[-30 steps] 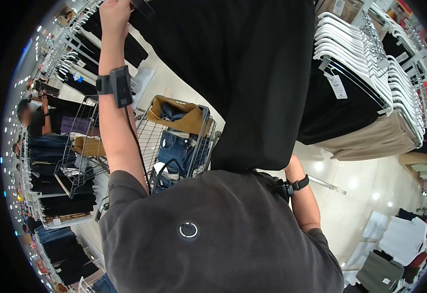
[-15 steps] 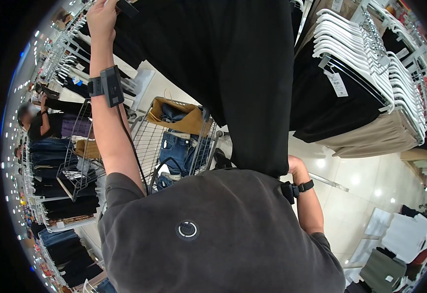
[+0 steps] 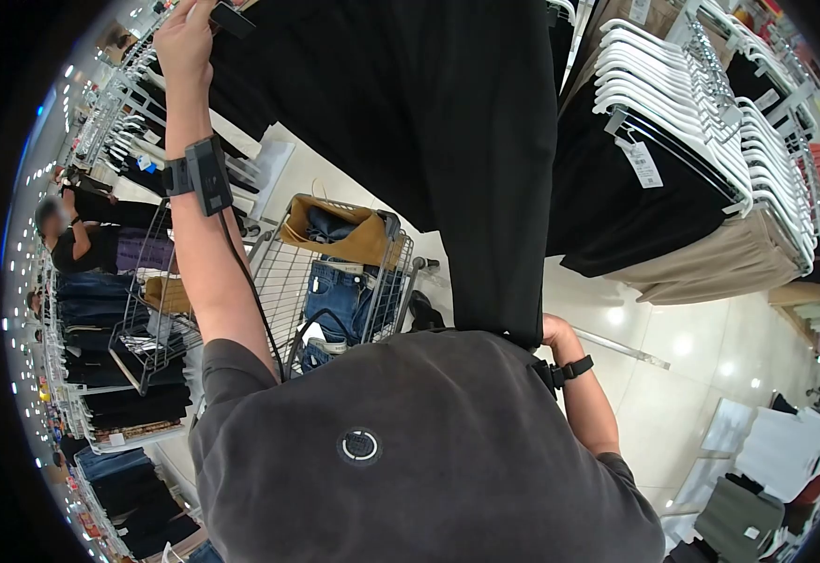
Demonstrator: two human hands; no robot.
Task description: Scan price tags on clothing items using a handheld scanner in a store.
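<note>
My left hand (image 3: 187, 38) is raised high at the top left and grips the top of a long black garment (image 3: 447, 141), at a dark hanger clip. The garment hangs straight down in front of me. My right hand (image 3: 554, 330) is low at the garment's bottom hem and holds the fabric there; most of its fingers are hidden behind the cloth. Both wrists wear black bands.
A wire shopping cart (image 3: 283, 272) with jeans and a tan garment stands just ahead of me. A rack of black and beige clothes on white hangers (image 3: 701, 122) is on the right. Another person (image 3: 82, 239) stands by a second cart at left.
The black garment has swung left and closer to me, and its hem has dropped a little. My left hand rose slightly toward the upper left; my right hand stays at the hem.
</note>
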